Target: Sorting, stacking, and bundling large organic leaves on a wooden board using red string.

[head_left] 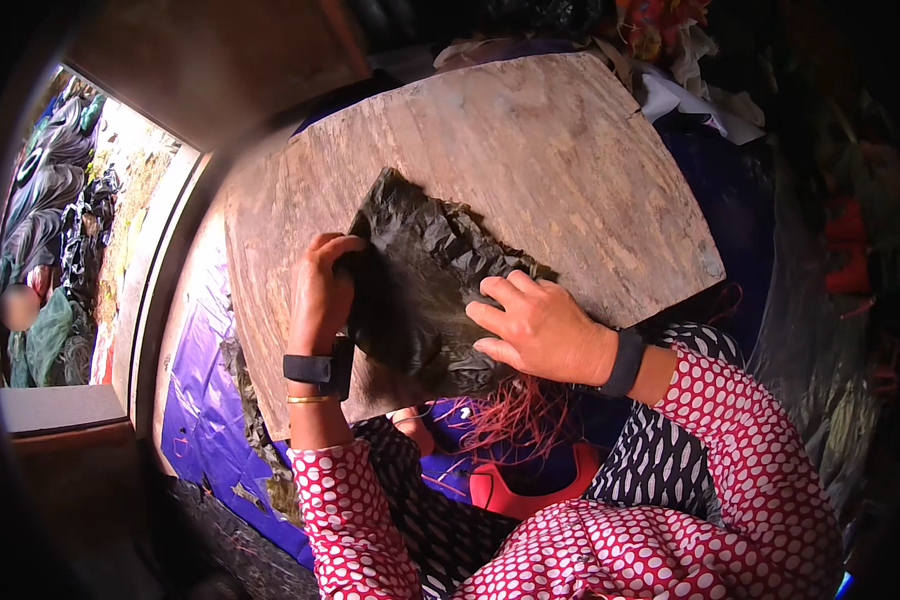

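Observation:
A dark green-brown, crinkled thin sheet (pixel 420 290), with a ragged far edge, lies on a wooden board in front of me. Whether it is leaf or plastic I cannot tell. My left hand (pixel 322 290) pinches its left edge between fingers and thumb. On its right part rests my right hand (pixel 545 330), palm down, fingers bent and apart, their tips touching the surface. The sheet's near end reaches the board's near edge. Both wrists wear dark bands.
The worn wooden board (pixel 570 170) slopes across my lap. Below its near edge hang tangled red strings (pixel 515 420), near a red curved object (pixel 535 490). Blue-purple sheeting (pixel 205 400) lies left. Through an opening, bundled dark material (pixel 55 190) shows. White sheets (pixel 685 105) sit far right.

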Demonstrator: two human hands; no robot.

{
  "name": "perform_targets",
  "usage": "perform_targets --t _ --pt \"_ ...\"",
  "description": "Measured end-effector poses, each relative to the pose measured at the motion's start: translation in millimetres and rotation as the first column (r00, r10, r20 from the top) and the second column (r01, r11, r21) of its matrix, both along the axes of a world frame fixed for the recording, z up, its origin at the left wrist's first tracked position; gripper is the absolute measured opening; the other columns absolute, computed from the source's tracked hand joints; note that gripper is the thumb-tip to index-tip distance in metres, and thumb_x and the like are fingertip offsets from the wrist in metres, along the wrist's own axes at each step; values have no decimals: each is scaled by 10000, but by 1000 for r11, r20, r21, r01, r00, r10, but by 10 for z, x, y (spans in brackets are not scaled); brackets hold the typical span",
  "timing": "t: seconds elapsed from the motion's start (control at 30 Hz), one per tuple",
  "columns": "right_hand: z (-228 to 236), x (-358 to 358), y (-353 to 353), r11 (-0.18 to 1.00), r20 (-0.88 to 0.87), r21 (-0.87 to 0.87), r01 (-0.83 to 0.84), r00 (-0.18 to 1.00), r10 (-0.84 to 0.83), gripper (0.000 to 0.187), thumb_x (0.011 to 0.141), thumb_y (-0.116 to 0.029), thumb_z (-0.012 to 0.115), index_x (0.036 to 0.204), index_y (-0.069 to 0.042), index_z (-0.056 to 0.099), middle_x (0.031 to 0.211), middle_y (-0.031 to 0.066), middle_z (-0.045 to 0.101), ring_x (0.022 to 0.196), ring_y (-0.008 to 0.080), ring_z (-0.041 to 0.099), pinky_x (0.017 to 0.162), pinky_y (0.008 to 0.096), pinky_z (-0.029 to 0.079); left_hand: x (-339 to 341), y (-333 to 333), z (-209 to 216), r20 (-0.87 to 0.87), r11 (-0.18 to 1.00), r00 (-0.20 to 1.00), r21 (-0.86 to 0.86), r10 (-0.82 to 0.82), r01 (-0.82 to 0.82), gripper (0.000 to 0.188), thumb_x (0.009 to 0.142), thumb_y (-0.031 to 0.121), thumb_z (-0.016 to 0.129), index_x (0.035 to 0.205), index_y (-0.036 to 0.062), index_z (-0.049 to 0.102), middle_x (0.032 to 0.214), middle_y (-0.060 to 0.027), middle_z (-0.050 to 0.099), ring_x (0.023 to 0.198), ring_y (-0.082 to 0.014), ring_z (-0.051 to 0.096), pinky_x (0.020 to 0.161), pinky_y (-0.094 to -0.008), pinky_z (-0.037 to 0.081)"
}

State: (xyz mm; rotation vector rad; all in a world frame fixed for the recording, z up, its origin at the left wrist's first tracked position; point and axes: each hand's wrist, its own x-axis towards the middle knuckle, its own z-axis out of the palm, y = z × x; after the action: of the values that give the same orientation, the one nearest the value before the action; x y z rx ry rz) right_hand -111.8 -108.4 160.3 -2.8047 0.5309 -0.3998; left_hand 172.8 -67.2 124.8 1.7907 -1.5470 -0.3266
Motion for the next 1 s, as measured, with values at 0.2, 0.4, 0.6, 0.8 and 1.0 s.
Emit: perform_targets --t 0.2,0.4,0.6,0.8,1.0 --pt "-25 23 -121 996 133 92 19 991 -31 235 773 -208 676 955 -81 598 988 82 573 909 272 571 772 373 503 -25 -78 -11 92 994 991 33 97 -100 412 674 -102 491 985 76 696 988 -167 633 958 -356 612 863 -381 481" --pt "7 -162 -447 994 31 19 107 994 -107 100 765 -160 669 787 -69 635 913 74 602 895 272 586 766 388 496 55 33 8 -30 993 998 108 50 -47 394 708 -53 545 1064 68 665 1113 -166 604 1067 -329 576 918 -378 452" --pt "148 4 -483 982 171 69 175 968 -184 82 785 -121 648 845 -67 640 857 71 600 841 277 599 743 392 495 -177 259 297 188 948 950 -247 249 -200 207 783 17 624 983 61 657 1033 -148 626 954 -345 609 843 -396 476" --pt "12 302 -330 998 161 -8 -64 985 64 397 839 -191 636 1210 -68 562 1302 102 530 1219 278 487 996 440 377 -705 551 423 300 999 953 -41 46 -35 411 749 134 723 1136 73 599 1198 -134 568 1125 -320 521 945 -416 407" --pt "-258 282 -410 999 -117 -48 -14 993 8 644 880 -427 581 1391 -73 413 1478 105 356 1383 282 283 1091 523 240 -561 664 157 342 950 940 296 -12 -95 1058 624 394 821 1481 118 265 1531 -172 239 1405 -386 220 1105 -566 192"
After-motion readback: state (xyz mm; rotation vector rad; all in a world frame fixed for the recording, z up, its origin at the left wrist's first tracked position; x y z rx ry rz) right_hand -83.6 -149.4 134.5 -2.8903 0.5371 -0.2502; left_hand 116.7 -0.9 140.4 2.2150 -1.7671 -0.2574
